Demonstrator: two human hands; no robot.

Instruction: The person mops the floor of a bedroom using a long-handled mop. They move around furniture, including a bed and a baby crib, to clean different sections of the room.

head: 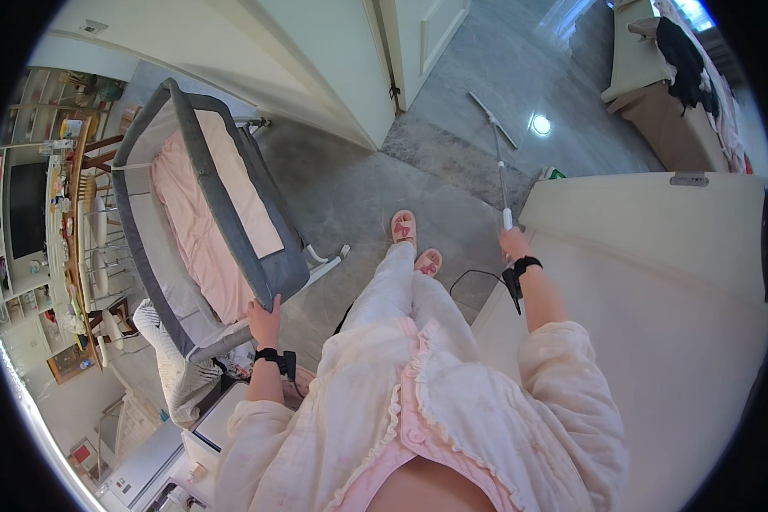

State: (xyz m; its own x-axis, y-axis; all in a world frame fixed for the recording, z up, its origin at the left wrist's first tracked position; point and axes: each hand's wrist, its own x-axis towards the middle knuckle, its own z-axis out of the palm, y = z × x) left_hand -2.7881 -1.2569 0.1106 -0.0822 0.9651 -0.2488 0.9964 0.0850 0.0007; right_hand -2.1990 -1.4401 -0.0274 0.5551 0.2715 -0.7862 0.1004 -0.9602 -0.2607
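Observation:
My left hand [265,326] grasps the near corner of a grey fabric bedside bassinet [195,150], its fingers over the padded rim. Pink bedding [198,237] lies inside the bassinet. Out to the right, my right hand [515,244] is closed around the handle of a long-poled flat floor mop [500,169]. The mop's thin, wide head [493,120] rests on the grey floor beyond the doorway. Both wrists carry black straps with small devices, and a dark cord hangs near the right one.
An open white door [621,256] stands close on my right. A door frame and wall edge [377,137] are ahead. The bassinet's white wheeled foot [329,265] juts onto the floor. Beyond the doorway is a bed [672,121]; a long cluttered table [77,249] is at far left.

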